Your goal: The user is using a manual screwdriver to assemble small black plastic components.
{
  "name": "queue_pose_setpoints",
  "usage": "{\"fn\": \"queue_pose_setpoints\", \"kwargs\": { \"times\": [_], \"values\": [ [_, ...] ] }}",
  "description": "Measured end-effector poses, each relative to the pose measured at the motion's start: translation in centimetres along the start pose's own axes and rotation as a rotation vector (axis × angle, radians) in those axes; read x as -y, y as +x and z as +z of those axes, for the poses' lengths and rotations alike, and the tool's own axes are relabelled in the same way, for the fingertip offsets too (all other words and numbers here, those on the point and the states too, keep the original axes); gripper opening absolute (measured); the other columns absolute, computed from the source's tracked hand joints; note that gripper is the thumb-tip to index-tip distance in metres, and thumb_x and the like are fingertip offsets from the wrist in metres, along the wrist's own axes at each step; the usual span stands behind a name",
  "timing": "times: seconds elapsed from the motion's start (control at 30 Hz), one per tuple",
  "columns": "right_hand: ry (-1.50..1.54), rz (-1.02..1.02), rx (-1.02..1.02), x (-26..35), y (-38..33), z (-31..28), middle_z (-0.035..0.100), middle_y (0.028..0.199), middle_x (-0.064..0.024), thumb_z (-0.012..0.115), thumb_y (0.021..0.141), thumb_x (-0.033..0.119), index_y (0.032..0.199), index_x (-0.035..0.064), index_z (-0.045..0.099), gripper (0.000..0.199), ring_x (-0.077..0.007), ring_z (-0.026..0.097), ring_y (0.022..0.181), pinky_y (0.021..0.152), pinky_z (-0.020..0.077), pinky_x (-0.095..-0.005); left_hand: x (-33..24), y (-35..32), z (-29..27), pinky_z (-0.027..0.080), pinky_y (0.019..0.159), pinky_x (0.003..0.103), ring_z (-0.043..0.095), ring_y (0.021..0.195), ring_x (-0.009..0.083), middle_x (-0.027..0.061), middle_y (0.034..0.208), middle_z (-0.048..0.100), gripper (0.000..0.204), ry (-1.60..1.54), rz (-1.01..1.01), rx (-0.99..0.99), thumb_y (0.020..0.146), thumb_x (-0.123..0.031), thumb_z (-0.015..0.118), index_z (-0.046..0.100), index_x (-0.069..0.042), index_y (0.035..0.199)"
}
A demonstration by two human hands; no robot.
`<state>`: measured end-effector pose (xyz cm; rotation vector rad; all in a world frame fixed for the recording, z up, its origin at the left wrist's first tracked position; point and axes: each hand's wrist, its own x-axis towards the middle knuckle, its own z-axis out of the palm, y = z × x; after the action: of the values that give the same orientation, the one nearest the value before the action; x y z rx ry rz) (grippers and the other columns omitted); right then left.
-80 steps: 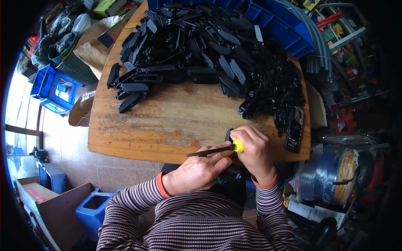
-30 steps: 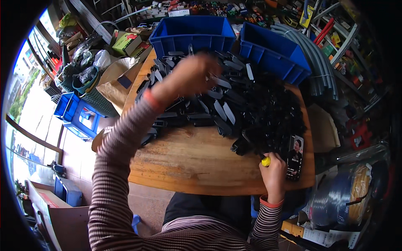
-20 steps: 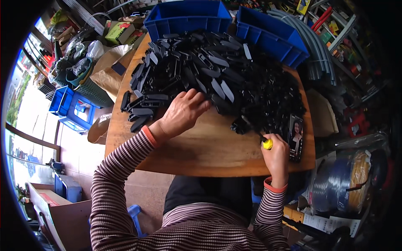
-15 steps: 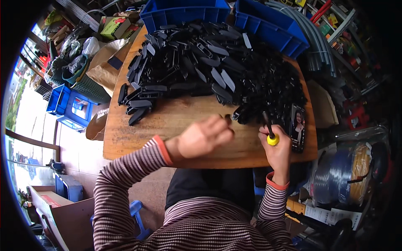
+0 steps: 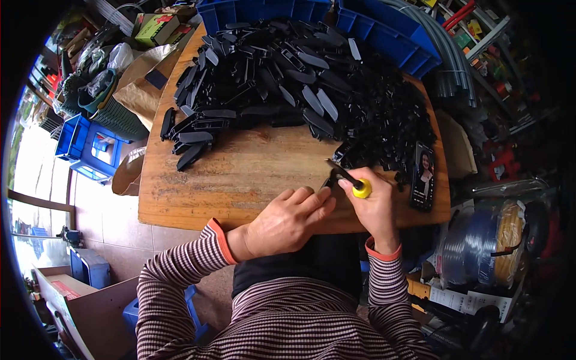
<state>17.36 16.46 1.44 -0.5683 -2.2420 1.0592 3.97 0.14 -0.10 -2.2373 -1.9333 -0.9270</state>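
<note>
My right hand [image 5: 376, 208] is closed around a screwdriver [image 5: 362, 188] with a yellow handle end and a dark shaft that points up and to the left. Close beside it, my left hand [image 5: 285, 221] has its fingers bent together at a small black plastic part [image 5: 330, 179], which is partly hidden by the fingers. The two hands nearly meet over the front of the wooden table [image 5: 240, 174]. Beyond them lies a big heap of long black plastic clips [image 5: 264, 72] with flat paddle-like pieces. A pile of smaller black parts [image 5: 384, 132] adjoins it on the right.
A phone [image 5: 423, 177] showing a person on its screen lies at the table's right edge. Two blue crates [image 5: 390, 36] stand at the back. Brown paper bags [image 5: 141, 90] lean at the left; wrapped coils [image 5: 486, 246] sit to the right.
My right hand has moved left with the screwdriver, away from the small-parts pile. My left hand has come slightly down, and the hands are now close together at the small black part.
</note>
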Motion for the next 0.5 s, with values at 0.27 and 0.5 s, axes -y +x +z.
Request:
{"fn": "queue_pose_setpoints", "kwargs": {
  "times": [0.27,0.5],
  "values": [
    [-0.168,-0.085,0.076,-0.5,0.6,0.9,0.07,0.084,-0.0115,0.07,0.075,-0.005,0.091,0.0043,0.063,0.021,-0.0316,0.068,0.076,0.067,0.0536,-0.0371,0.1,0.2,2.1,0.052,0.084,0.032,0.057,0.094,0.0222,0.0191,0.129,0.053,0.048,-0.007,0.123,0.053,0.08,-0.007,0.058,0.055,0.003,0.127],
    [-0.247,-0.275,0.131,-0.1,1.0,1.0,0.067,0.081,-0.01,0.07,0.075,-0.004,0.089,0.0039,0.062,0.018,-0.0301,0.066,0.073,0.066,0.0528,-0.0376,0.0,-0.1,1.8,0.054,0.087,0.033,0.059,0.103,0.0262,0.0148,0.122,0.054,0.049,-0.126,0.026,0.179,0.081,-0.008,0.062,0.057,0.003,0.128]
  ]
}}
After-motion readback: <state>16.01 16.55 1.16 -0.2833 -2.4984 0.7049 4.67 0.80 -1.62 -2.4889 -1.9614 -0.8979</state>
